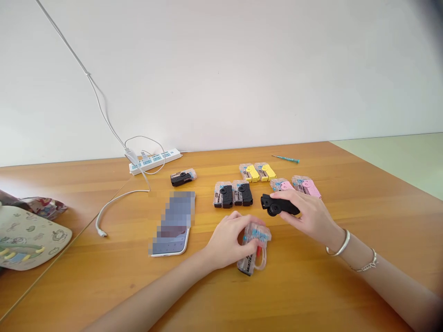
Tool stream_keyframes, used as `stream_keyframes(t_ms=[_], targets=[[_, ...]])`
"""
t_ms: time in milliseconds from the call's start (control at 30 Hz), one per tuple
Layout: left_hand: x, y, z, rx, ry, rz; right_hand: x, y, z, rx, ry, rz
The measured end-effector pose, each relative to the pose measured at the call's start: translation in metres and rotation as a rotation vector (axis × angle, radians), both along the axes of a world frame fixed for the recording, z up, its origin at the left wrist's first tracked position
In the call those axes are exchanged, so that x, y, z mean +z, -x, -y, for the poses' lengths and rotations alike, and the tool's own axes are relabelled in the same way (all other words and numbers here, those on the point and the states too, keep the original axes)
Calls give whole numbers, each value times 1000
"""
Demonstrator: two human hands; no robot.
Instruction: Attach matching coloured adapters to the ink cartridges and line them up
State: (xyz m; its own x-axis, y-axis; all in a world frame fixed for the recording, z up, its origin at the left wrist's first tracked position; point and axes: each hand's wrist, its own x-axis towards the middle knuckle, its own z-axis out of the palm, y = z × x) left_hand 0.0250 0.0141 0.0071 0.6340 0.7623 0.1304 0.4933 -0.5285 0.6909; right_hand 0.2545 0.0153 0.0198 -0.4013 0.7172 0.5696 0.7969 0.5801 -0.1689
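My left hand [230,240] is closed around a clear plastic toy water gun [246,263], with "WATER" lettering, blue parts inside and a red trigger. It is at the near middle of the table. To its right, my right hand [308,212] grips a black plastic handle piece [282,205] with a round pivot, raised above the wood and apart from the clear body. Just beyond the hands lie two folded water guns with black handles [233,194]. Two pink-handled water guns [306,186] sit behind my right hand, which partly hides one. Two yellow-handled water guns [258,172] lie farther back.
Another black-handled water gun [183,177] lies farther left. A phone [173,226] with a blurred screen is left of my left hand. A white power strip [155,161] with a trailing cable [114,203], a thin teal screwdriver [286,159] and a patterned pale item [34,237] are around.
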Motion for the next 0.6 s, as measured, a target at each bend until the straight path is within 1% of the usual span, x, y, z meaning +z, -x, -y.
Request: stream_keyframes(t_ms=[67,133,200,300,367,400,500,567,600], targets=[[-1,-1,1,-32,-76,-17,1,4,2,42,-9,29],[-3,-1,1,-39,-90,-4,1,7,3,75,16,36],[-4,0,0,-9,-54,43,-1,9,4,87,60,10],[-7,2,-2,77,-1,189,-5,13,6,108,129,-32],[-8,2,-3,100,-6,275,-7,17,8,142,156,-8],[-9,2,-3,98,-19,288,-7,19,9,168,157,13],[-9,1,-3,69,-75,213,-5,23,12,249,80,74],[-8,0,-3,53,-82,166,-3,25,12,267,-28,110],[-7,-1,-3,54,-70,166,-3,25,12,254,-85,122]])
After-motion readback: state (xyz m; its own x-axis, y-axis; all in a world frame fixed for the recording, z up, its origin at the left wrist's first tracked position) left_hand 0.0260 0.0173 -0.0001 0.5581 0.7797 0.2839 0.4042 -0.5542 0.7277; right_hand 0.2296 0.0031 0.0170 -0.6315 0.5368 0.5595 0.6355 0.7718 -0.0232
